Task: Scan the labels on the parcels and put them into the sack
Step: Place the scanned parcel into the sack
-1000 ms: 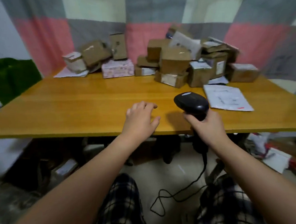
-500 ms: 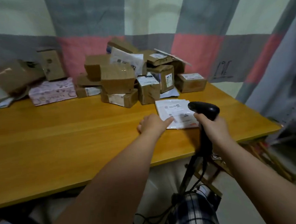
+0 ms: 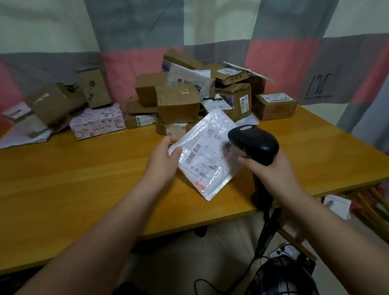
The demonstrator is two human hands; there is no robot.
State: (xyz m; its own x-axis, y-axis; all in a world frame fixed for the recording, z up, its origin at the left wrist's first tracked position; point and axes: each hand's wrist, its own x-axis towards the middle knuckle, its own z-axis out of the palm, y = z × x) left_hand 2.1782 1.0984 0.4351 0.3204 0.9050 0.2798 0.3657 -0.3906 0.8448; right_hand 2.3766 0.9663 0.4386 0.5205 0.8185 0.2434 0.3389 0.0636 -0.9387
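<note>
We see a wooden surface (image 3: 77, 177) backed by a checked cloth (image 3: 181, 22) in grey, pink and cream. Along its far edge lies a pile of cardboard parcels (image 3: 177, 102), stacked unevenly and leaning on one another; several carry white labels. To the left of the pile sits a patterned box (image 3: 96, 124), pale pink with printed lettering, and further left a smaller cluster of brown boxes (image 3: 56, 103) on flat white packets. The cartons we can make out are closed, so we cannot tell their contents. A black cable (image 3: 220, 287) trails over the floor below the near edge.

In front of the pile, the white mailer (image 3: 205, 155) is held tilted above the surface. It is a flat, glossy plastic packet, and its label (image 3: 201, 160) faces us with several barcodes, lines of small print and a red mark near the lower edge. The left hand (image 3: 162, 163) pinches its upper left corner, thumb on the front. The right hand (image 3: 270, 172) is curled round the handle of the black scanner (image 3: 254, 143), whose head overlaps the mailer's right edge from our viewpoint.
</note>
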